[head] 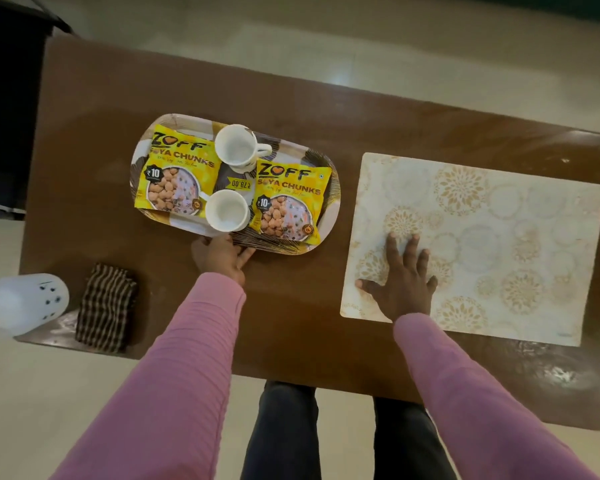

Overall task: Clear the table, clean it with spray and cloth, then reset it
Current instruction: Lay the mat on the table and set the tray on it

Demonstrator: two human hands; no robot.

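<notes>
we look straight down on a brown wooden worktop (94, 109) with pale floor around it. we take the tray as our landmark.

the tray (184, 226) is oval and patterned, and sits near the middle of the worktop. on it lie two yellow soya chunk packets: one (174, 174) at its left half, one (290, 202) at its right half. two white cups stand between them. the far cup (238, 145) has its handle pointing right; the near cup (227, 210) sits by the tray's near rim, overlapping the edges of both packets. both cups look empty.

our left hand (222, 256) is at the tray's near rim. the thumb lies along the rim on the left, a finger touches the rim on the right, and the rest of the fingers are tucked out of sight, so we note a light grip on the edge but cannot tell how firm.

right of the tray, apart from it, a cream placemat (499, 244) with gold floral rings lies flat on the worktop. our right hand (402, 278) is spread flat on the mat's near left part, palm down, fingers splayed, holding nothing.

left of the tray and nearer to us, a folded brown checked cloth (106, 306) lies on the worktop. just left of the cloth, at the worktop's corner, sits a white translucent bottle (25, 303); its top is out of clear view.

both sleeves are pink.
</notes>
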